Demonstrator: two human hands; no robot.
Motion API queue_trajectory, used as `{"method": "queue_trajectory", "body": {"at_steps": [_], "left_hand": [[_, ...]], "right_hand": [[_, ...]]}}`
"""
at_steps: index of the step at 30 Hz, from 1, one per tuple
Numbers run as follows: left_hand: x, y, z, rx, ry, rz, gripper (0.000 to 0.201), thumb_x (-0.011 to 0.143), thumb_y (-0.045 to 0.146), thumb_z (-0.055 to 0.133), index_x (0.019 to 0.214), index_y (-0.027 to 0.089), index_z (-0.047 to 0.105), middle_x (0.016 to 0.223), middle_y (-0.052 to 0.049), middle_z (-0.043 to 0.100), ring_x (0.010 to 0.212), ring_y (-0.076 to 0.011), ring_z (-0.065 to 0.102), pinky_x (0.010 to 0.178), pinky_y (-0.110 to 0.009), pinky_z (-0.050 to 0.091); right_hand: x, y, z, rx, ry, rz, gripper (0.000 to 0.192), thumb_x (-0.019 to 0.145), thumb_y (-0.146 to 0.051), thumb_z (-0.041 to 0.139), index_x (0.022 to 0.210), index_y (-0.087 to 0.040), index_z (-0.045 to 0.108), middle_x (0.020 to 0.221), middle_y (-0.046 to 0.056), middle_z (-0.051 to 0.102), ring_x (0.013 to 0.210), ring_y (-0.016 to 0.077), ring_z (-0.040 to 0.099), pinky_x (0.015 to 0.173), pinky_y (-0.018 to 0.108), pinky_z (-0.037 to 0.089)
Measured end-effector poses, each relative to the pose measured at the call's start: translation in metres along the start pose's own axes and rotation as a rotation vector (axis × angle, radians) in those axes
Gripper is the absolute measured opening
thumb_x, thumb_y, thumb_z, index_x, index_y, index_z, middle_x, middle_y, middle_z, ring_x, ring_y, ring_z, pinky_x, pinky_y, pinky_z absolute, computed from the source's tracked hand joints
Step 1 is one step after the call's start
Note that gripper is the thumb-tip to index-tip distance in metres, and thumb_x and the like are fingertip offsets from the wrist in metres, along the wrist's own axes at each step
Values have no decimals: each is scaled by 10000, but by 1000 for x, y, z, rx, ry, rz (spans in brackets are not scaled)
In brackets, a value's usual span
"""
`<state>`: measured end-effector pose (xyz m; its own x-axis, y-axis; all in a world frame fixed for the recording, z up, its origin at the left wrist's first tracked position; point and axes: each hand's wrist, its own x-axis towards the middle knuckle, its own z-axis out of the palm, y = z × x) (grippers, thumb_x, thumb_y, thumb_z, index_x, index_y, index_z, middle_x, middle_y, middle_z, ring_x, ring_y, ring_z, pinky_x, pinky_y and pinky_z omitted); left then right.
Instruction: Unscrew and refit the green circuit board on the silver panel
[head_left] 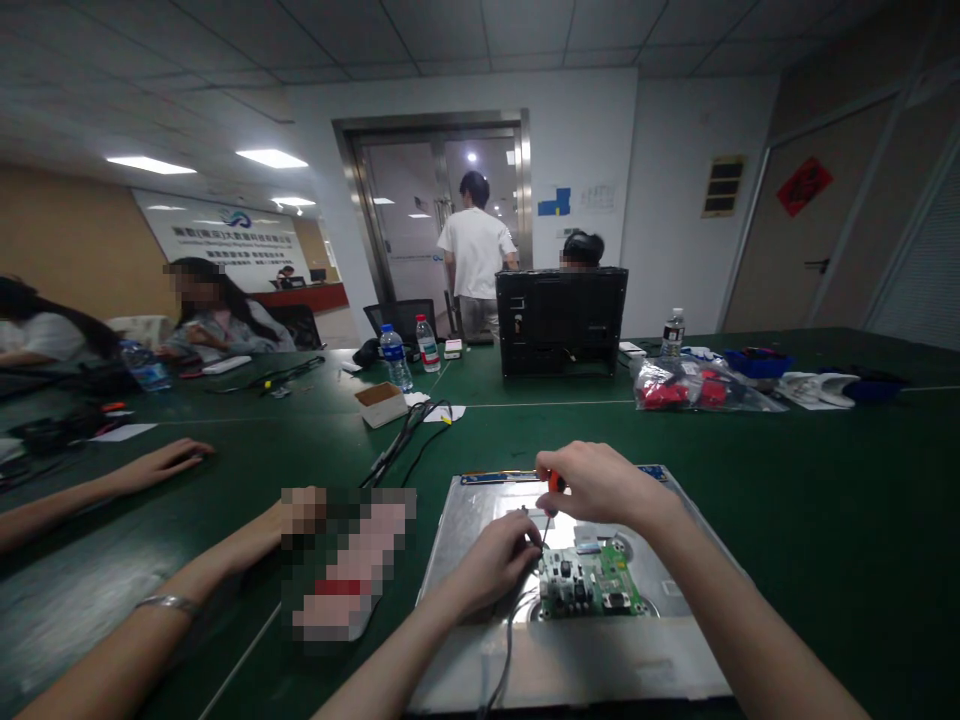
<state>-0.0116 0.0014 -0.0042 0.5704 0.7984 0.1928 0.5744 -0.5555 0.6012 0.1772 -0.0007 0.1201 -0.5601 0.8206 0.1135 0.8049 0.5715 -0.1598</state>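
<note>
My right hand (604, 485) grips a screwdriver (554, 483) with an orange handle, its thin shaft pointing down to the upper left corner of a green circuit board (592, 580). Close by the shaft's lower end, my left hand (495, 555) has its fingertips drawn together at the board's edge; what they pinch, if anything, is hidden. The board sits on the silver metal back of a flat display panel (457, 650). A dark cable (510, 640) runs from near the board's left side toward the front edge.
Left of the panel, another person's hands (169, 460) rest on the green table (247, 440), with a blurred-out phone-like object (356, 570) nearby. Further back are black cables (401, 440), a small box (380, 405), bottles (395, 358), a black monitor housing (562, 322) and bagged red parts (664, 390).
</note>
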Motion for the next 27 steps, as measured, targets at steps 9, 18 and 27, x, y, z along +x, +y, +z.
{"method": "queue_trajectory", "body": {"at_steps": [9, 18, 27], "left_hand": [[1, 1, -1, 32, -6, 4, 75, 819, 128, 517, 815, 171, 578, 871, -38, 606, 818, -187, 543, 730, -271, 405], [1, 4, -2, 32, -23, -2, 61, 823, 146, 529, 821, 171, 585, 881, -39, 606, 826, -191, 542, 733, -277, 403], [0, 5, -3, 36, -26, -17, 56, 811, 144, 549, 837, 173, 590, 881, -43, 596, 812, -193, 535, 719, -271, 406]], "right_hand": [[-1, 2, 0, 41, -4, -25, 205, 775, -201, 544, 971, -225, 600, 929, 40, 683, 818, 192, 602, 582, 257, 319], [-3, 9, -4, 37, -64, 22, 229, 767, -373, 623, 935, -219, 601, 932, 40, 672, 820, 205, 597, 590, 269, 345], [-3, 10, -6, 73, -69, 9, 148, 810, -249, 570, 951, -218, 606, 921, 45, 675, 826, 197, 606, 626, 265, 373]]}}
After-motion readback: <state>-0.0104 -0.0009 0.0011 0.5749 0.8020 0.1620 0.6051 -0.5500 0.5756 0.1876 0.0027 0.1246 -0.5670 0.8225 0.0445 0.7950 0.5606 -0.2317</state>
